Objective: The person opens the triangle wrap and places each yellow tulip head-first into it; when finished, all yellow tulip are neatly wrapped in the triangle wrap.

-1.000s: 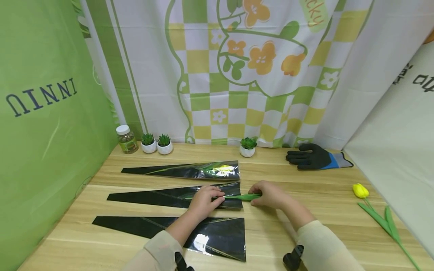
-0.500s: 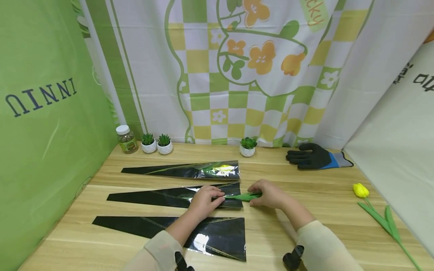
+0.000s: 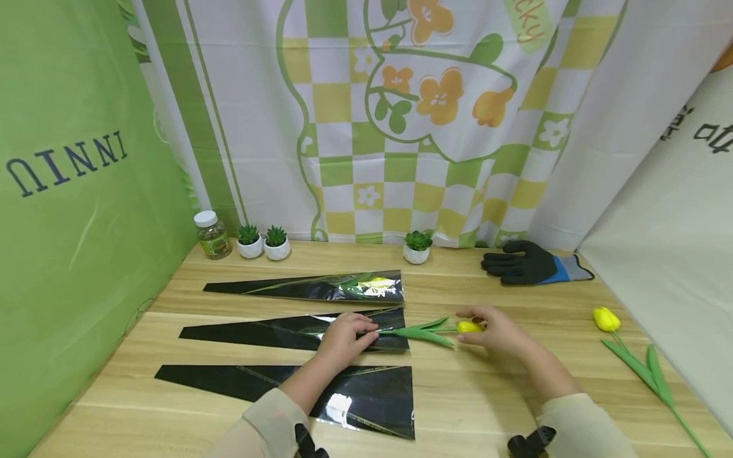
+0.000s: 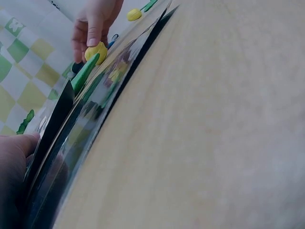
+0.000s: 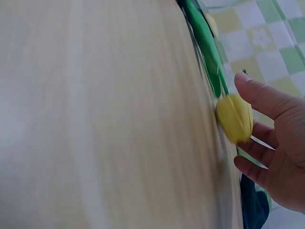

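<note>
A yellow artificial tulip [image 3: 469, 327] lies with its stem in the mouth of the middle black flower sleeve [image 3: 246, 333], its green leaves [image 3: 426, 333] outside the mouth. My left hand [image 3: 345, 340] pinches that sleeve near its mouth, over the stem. In the left wrist view the left thumb lies against the film, the other fingers hidden. Around the bloom stands my right hand [image 3: 498, 334], thumb on one side and spread fingers [image 5: 259, 151] on the other, loosely at the petals.
A sleeve with a tulip inside [image 3: 321, 287] lies behind; another sleeve [image 3: 378, 401] lies in front. At the right is a second loose tulip [image 3: 607, 319]. A work glove [image 3: 529, 264], potted succulents [image 3: 417, 248] and a jar [image 3: 213, 235] line the back.
My right hand has moved right from the leaves to the bloom, and the tulip's leaves and yellow head now show. The left hand has stayed on the sleeve.
</note>
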Demonstrator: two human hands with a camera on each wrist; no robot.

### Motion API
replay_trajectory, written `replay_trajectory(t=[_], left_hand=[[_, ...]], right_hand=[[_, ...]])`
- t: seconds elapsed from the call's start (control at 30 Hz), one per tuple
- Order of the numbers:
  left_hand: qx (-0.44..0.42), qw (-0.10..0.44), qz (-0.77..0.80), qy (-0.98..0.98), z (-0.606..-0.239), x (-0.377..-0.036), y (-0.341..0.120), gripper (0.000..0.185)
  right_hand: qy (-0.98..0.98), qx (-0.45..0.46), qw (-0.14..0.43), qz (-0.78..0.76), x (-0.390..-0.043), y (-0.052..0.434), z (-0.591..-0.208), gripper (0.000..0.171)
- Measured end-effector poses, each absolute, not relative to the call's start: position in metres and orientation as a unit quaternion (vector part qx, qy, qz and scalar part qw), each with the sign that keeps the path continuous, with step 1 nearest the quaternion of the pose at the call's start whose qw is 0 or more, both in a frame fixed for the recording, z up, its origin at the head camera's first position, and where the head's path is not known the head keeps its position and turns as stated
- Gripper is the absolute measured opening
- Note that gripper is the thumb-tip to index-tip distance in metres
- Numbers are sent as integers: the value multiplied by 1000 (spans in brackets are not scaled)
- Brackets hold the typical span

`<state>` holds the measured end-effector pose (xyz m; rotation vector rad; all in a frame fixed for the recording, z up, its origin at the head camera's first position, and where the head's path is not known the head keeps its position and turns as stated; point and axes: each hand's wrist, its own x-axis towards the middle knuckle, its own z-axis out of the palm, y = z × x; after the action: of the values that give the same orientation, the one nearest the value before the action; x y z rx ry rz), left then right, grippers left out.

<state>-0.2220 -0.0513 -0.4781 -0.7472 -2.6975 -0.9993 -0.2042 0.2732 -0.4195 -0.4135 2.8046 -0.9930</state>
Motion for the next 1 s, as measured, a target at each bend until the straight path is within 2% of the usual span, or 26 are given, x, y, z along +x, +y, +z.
replay_trajectory(t=[0.4,0.67,1.0], left_hand=[[-252,82,-338,-903,-477,-222,-52,21],[-252,75,-351,-899,-477,-224,-51,21],[-247,74,-370,-893,-472,-222,-50,20]], right_hand=[[926,-89,80,-358,-201,297,-435,44],[921,-69,73,-376,-203,279,-436,38],[920,-108,49,-373,-216,248,-440,29]])
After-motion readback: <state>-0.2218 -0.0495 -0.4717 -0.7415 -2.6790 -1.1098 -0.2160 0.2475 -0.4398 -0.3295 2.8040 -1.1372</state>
